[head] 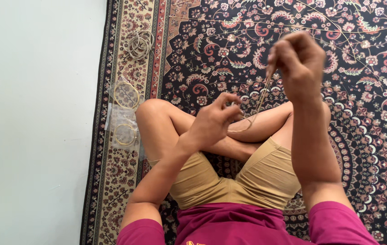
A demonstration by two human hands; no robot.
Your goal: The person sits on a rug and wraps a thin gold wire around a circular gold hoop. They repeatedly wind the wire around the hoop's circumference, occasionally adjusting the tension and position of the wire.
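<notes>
- The left hand (211,121) pinches a thin golden ring (243,124) between closed fingertips, just above the crossed legs.
- The right hand (299,61), raised higher, grips a pale strip (261,97); its long axis slants down-left from those fingers toward the ring.
- Beyond the left fingers, clear packets (125,113) holding gold rings lie on the patterned rug (366,113); farther off, a pile of pale rings (139,44).

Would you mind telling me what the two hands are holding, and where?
The right hand pinches a thin strand at its upper end; the left hand pinches its lower end.
</notes>
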